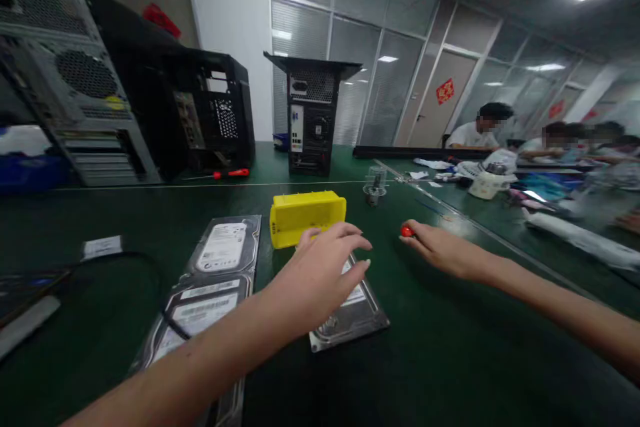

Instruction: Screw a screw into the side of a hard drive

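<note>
My left hand (323,273) hovers with its fingers apart above a hard drive (350,320), hiding much of it. Part of the drive's white label shows past my thumb. Off to the right, my right hand (445,250) is closed around a thing with a rounded red end (407,231); the rest of it is hidden in my fingers. A yellow plastic bin (307,203) lies tipped just beyond my left hand, its hollow facing me. To the left, another hard drive (225,245) touches a row of further drives (200,310), partly covered by my left forearm.
A black cable (155,273) crosses the left-hand drives. Computer cases (215,113) stand at the back left, and a smaller one (310,120) stands behind the bin. A red-and-black screwdriver (231,173) and a clear plastic piece (375,185) lie farther back. People (480,130) sit at the right.
</note>
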The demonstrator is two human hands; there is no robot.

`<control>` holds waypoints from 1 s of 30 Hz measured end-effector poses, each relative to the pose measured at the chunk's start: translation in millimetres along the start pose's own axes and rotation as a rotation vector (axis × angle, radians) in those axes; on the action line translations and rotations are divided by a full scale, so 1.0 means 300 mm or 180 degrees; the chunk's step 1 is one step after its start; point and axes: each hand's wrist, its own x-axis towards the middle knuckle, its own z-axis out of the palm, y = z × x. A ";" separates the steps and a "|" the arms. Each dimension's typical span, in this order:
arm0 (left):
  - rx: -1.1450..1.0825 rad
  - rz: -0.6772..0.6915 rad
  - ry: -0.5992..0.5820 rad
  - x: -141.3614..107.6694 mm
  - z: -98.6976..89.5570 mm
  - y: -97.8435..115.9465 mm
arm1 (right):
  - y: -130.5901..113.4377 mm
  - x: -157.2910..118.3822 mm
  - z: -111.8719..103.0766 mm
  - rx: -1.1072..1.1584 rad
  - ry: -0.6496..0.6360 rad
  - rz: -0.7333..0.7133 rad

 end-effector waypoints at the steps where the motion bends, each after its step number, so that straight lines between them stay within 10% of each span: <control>1: 0.0074 0.0021 -0.0015 -0.015 -0.025 0.006 | -0.005 -0.004 0.012 -0.0025 0.0019 0.0052; 11: 0.0575 -0.0683 0.0080 -0.284 -0.106 -0.089 | -0.024 -0.002 0.067 -0.0220 0.0105 0.0074; 18: 0.0220 -0.0973 -0.0061 -0.302 -0.075 -0.061 | -0.055 0.032 0.070 0.0052 0.0070 -0.0015; 23: -0.0916 -0.0952 0.0130 -0.278 0.015 -0.020 | -0.053 -0.006 -0.005 0.0811 0.0032 -0.0044; 30: -0.3320 -0.2665 -0.0043 -0.229 0.020 -0.022 | -0.062 -0.154 -0.167 0.3163 -0.1219 -0.0088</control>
